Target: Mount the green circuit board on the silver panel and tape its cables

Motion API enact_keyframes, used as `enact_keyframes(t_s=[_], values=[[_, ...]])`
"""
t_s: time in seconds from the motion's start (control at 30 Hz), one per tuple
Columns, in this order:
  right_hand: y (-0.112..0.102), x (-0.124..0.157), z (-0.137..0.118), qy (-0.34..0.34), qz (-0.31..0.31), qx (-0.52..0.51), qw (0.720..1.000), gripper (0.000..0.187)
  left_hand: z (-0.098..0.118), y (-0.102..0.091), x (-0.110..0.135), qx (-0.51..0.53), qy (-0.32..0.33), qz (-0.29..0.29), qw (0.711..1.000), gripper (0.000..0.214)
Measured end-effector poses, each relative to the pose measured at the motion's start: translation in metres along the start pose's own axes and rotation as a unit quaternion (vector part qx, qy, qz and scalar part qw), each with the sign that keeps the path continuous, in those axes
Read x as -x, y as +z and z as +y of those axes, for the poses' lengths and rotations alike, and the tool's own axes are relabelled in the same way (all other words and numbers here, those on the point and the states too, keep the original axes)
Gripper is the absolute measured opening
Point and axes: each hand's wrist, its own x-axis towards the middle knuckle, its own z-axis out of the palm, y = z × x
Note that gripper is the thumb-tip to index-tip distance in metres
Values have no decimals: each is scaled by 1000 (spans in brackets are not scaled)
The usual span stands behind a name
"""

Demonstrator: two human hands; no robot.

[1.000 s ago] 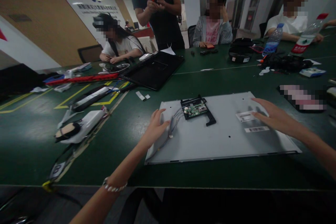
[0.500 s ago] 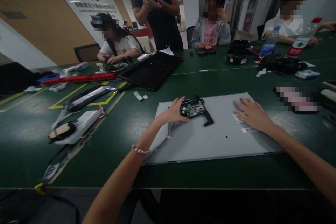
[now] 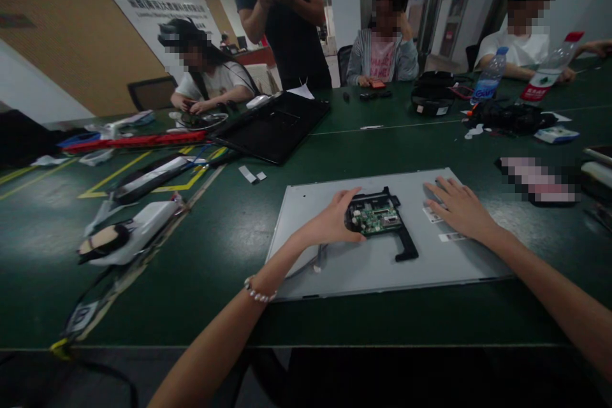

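A flat silver-grey display panel [image 3: 344, 274] lies on the green table in front of me. On it sits a black plastic bracket [image 3: 407, 245] carrying a green circuit board [image 3: 375, 219]. My left hand [image 3: 335, 220] grips the bracket's left side, thumb on the near edge and fingers over the far edge. Part of the bracket is hidden behind that hand. A thin cable [image 3: 319, 259] runs out below the wrist. My right hand [image 3: 461, 207] rests flat with fingers spread on the panel's right part, beside white labels [image 3: 452, 237].
A black monitor cover [image 3: 277, 131] lies further back. To the left are a white-and-black device [image 3: 136, 233] and a power strip [image 3: 153, 177]. A phone [image 3: 538, 180] and bottles [image 3: 490, 76] stand or lie on the right. Several people are across the table.
My left hand has moved the bracket with the circuit board to the right and towards me across the panel. My right hand stays in place on the panel.
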Motion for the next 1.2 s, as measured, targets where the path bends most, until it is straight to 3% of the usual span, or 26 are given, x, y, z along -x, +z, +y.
enact_keyframes(t_s=[0.23, 0.53, 0.63, 0.7, 0.77, 0.83, 0.9, 1.03, 1.2], values=[[3, 2, 3, -7, 3, 9, 1000, 59, 17, 8, 5, 4, -26, -25, 999, 112], [4, 8, 6, 7, -9, 0, 1000, 60, 9, 14, 9, -25, 6, -25, 999, 116], [6, 12, 9, 5, -7, 5, 1000, 61, 6, 7, 12, -55, 20, -32, 998, 116], [8, 15, 12, 4, -7, 8, 1000, 61, -4, -8, 14, -107, 14, -5, 994, 104], [8, 16, 13, 6, -6, 11, 1000, 62, -24, -32, 15, -186, -20, 60, 981, 84], [9, 17, 14, 7, -5, 15, 1000, 62, -54, -62, 17, -278, -83, 142, 946, 65], [10, 17, 15, 6, -7, 15, 1000, 62, -87, -94, 21, -342, -152, 170, 911, 53], [12, 16, 16, 7, -4, 9, 1000, 63, -142, -145, 34, -429, -265, 166, 847, 45], [11, 15, 15, 13, 0, 9, 1000, 62, -168, -163, 37, -468, -296, 113, 825, 40]])
